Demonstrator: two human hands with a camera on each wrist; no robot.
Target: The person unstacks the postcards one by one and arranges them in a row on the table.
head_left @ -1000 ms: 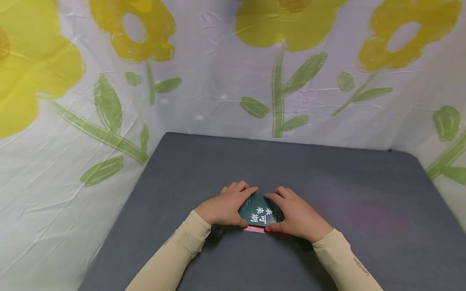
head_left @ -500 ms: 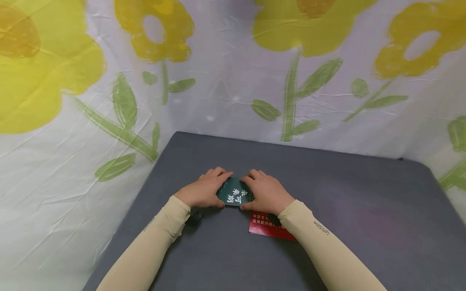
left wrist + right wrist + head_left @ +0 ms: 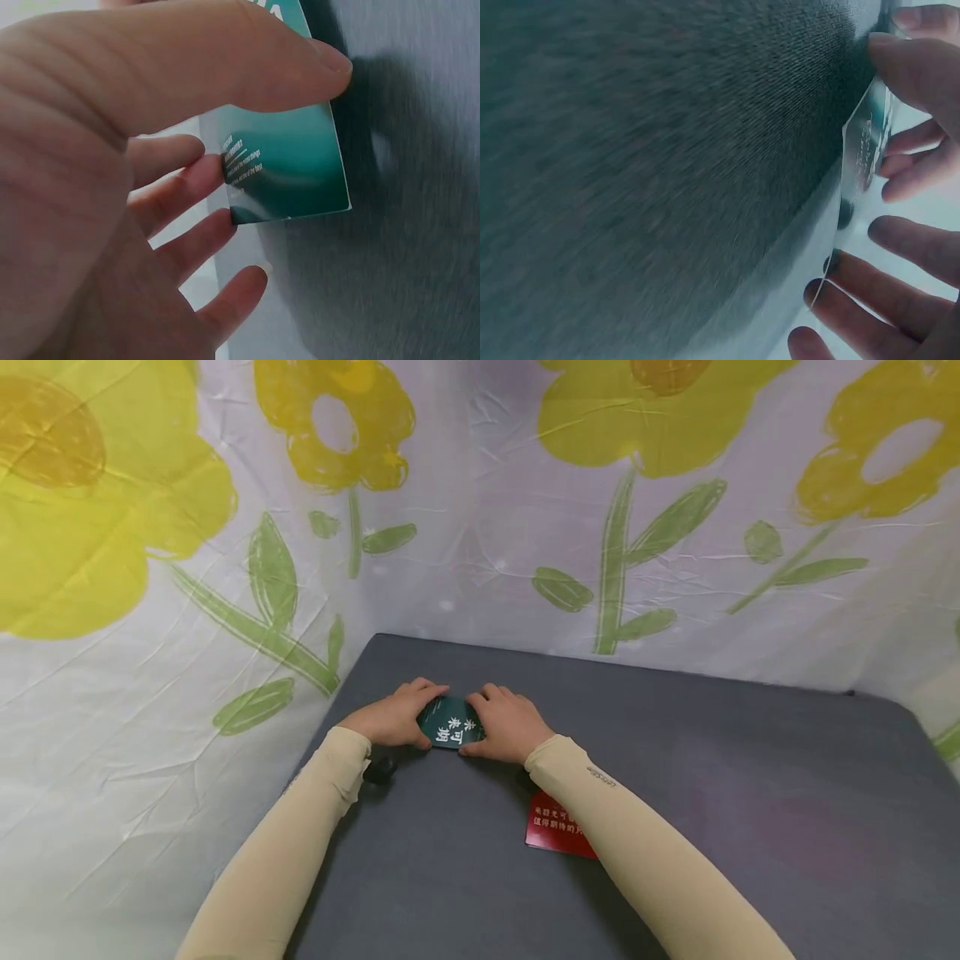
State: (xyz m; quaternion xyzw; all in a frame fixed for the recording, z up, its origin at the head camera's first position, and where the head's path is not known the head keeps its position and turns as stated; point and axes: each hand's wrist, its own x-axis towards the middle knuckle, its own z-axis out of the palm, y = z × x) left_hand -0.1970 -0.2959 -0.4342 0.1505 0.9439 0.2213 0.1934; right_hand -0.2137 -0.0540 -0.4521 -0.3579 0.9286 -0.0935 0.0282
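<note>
A dark green card [image 3: 450, 727] with large white characters lies face up between my two hands, close over the grey table. My left hand [image 3: 392, 717] holds its left end, thumb on the near edge and fingers on the far edge; the left wrist view shows the thumb [image 3: 292, 71] across the card's green face [image 3: 289, 169] and the fingertips at the opposite edge. From the other end, my right hand [image 3: 512, 724] grips the same card the same way. The right wrist view sees the card [image 3: 862, 150] almost edge-on, with glare on it.
A red card [image 3: 553, 827] with pale lettering lies on the grey table [image 3: 435, 860], partly hidden under my right forearm. Behind the table's far and left edges hangs a white cloth [image 3: 465, 585] printed with yellow flowers.
Both hands have carried the green card away from me and to the left. The red card, which was under it, stays behind on the table and is now largely uncovered.
</note>
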